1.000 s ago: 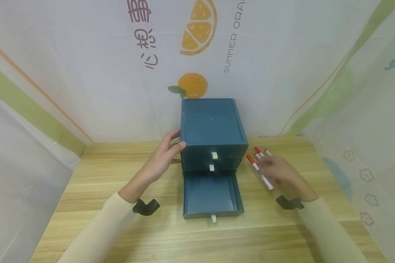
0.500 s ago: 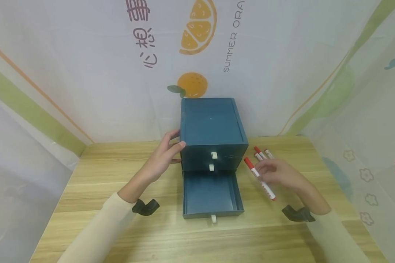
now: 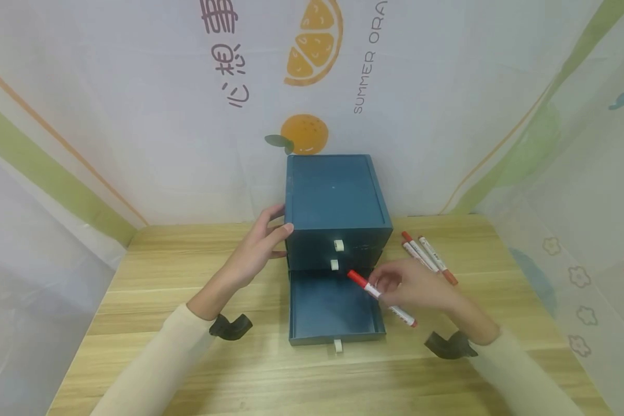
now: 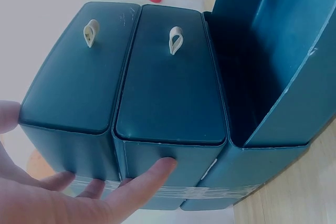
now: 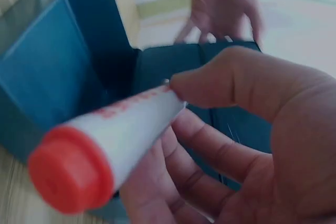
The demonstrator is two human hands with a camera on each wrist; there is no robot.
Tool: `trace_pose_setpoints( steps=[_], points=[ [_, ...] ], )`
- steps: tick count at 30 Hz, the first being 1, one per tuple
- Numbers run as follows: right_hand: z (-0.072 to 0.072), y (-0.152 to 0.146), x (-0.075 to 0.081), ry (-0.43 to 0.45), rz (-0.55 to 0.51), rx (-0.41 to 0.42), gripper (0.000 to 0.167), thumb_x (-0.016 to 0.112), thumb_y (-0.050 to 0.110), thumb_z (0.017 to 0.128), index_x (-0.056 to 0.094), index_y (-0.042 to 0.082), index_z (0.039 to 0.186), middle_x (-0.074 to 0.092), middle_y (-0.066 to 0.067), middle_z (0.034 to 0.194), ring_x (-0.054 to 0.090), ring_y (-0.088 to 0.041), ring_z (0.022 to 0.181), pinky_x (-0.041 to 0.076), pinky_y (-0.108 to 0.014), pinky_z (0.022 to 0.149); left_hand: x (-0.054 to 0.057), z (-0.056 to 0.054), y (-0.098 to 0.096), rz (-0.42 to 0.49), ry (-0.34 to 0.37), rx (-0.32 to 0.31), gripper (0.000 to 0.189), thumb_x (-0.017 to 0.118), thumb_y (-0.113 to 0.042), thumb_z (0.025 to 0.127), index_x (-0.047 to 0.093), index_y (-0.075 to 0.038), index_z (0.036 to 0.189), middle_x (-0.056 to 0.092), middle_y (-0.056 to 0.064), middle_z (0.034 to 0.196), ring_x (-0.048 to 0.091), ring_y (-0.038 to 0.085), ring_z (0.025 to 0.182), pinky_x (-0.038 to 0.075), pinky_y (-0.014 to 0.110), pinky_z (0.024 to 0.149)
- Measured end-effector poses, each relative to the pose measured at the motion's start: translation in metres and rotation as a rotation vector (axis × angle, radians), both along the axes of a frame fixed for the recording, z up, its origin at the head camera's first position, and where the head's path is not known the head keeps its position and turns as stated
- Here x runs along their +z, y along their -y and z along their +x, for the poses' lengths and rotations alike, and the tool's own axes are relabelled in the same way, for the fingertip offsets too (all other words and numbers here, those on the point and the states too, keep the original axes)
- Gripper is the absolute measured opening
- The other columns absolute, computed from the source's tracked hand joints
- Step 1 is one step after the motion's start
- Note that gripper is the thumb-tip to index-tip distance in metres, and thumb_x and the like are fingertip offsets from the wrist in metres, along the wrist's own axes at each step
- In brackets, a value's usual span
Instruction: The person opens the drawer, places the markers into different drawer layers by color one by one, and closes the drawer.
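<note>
A blue drawer cabinet (image 3: 335, 193) stands against the back wall, its bottom drawer (image 3: 333, 312) pulled out and its two upper drawers closed. My left hand (image 3: 252, 254) rests on the cabinet's left side, fingers spread and touching it; the left wrist view shows a fingertip (image 4: 165, 166) against the plastic. With thumb and fingers, my right hand (image 3: 416, 286) pinches a white marker (image 5: 142, 124) with a red cap. The marker slants over the right edge of the open drawer, cap pointing toward the cabinet. No item shows inside the drawer.
Several more red-and-white markers (image 3: 437, 260) lie on the wooden table (image 3: 213, 370) to the right of the cabinet. White pull tabs (image 3: 338, 345) stick out from the drawer fronts. A printed cloth (image 3: 426, 115) hangs behind and along the sides.
My right hand has lifted the marker off the table beside the others and moved it left, over the open drawer's edge. My left hand has stayed on the cabinet.
</note>
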State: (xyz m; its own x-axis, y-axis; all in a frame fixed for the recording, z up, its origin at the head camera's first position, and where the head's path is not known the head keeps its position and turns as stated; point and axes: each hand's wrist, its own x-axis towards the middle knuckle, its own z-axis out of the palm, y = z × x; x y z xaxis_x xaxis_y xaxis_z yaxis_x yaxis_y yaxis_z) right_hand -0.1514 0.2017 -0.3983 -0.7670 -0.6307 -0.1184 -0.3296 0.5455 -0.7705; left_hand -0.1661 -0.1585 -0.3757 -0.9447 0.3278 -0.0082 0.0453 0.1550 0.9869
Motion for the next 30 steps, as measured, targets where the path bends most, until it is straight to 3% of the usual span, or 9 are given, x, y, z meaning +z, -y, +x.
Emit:
trace_pose_setpoints(
  steps=[6, 13, 21, 30],
  points=[
    [-0.002, 0.042, -0.006, -0.133, 0.176, 0.055, 0.018, 0.080, 0.008, 0.088, 0.078, 0.013, 0.105, 0.065, 0.013, 0.080, 0.060, -0.007, 0.070, 0.056, -0.028, 0.064, 0.001, 0.001, 0.000, 0.002, 0.003, -0.003, 0.071, 0.050, -0.033, 0.117, 0.017, -0.007, 0.174, 0.022, 0.016, 0.179, 0.036, 0.044, 0.159, 0.049, 0.067, 0.114],
    [-0.002, 0.089, -0.011, -0.159, 0.338, 0.118, 0.015, 0.083, 0.011, 0.088, 0.077, 0.012, 0.101, 0.060, 0.009, 0.070, 0.057, -0.011, 0.058, 0.044, -0.028, 0.051, 0.001, 0.001, 0.001, 0.004, 0.004, -0.007, 0.071, 0.050, -0.033, 0.117, 0.016, -0.007, 0.174, 0.021, 0.016, 0.179, 0.035, 0.044, 0.159, 0.049, 0.068, 0.114],
    [-0.007, 0.118, -0.017, -0.207, 0.466, 0.203, 0.009, 0.082, 0.011, 0.088, 0.076, 0.013, 0.095, 0.060, 0.008, 0.070, 0.055, -0.011, 0.062, 0.048, -0.029, 0.055, 0.002, 0.000, 0.001, -0.004, 0.016, -0.014, 0.071, 0.049, -0.033, 0.117, 0.015, -0.007, 0.174, 0.020, 0.017, 0.179, 0.035, 0.045, 0.159, 0.049, 0.068, 0.113],
    [-0.003, 0.145, -0.009, -0.205, 0.630, 0.225, 0.008, 0.083, 0.011, 0.094, 0.077, 0.012, 0.098, 0.062, 0.003, 0.080, 0.058, -0.015, 0.075, 0.054, -0.030, 0.064, 0.004, 0.001, 0.001, -0.009, 0.026, -0.019, 0.070, 0.048, -0.032, 0.118, 0.014, -0.007, 0.174, 0.019, 0.018, 0.179, 0.035, 0.045, 0.159, 0.050, 0.068, 0.113]
  ],
)
